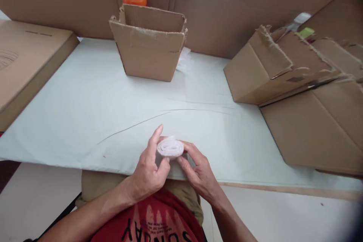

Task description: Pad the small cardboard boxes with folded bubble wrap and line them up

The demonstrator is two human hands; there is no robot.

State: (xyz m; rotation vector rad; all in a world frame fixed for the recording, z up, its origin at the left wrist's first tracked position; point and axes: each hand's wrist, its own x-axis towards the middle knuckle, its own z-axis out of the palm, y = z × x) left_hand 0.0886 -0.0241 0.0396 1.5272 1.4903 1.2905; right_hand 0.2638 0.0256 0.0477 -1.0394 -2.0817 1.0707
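Lower centre of frame: left hand (149, 172) and right hand (198, 174), fingers of both clamped on a rolled white plastic bag (170, 147) above the desk (85, 113) edge; roll appears nearly wound, not yet set down; open cardboard box (149, 43) stands at upper centre.

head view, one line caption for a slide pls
Both hands, left hand and right hand, hold a white rolled bundle over a pale table among cardboard boxes.

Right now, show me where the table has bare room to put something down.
The widest bare patch of the white table lies between the open box, the flat carton and both hands, left hand and right hand, holding the white roll. The right side is crowded with torn cartons.
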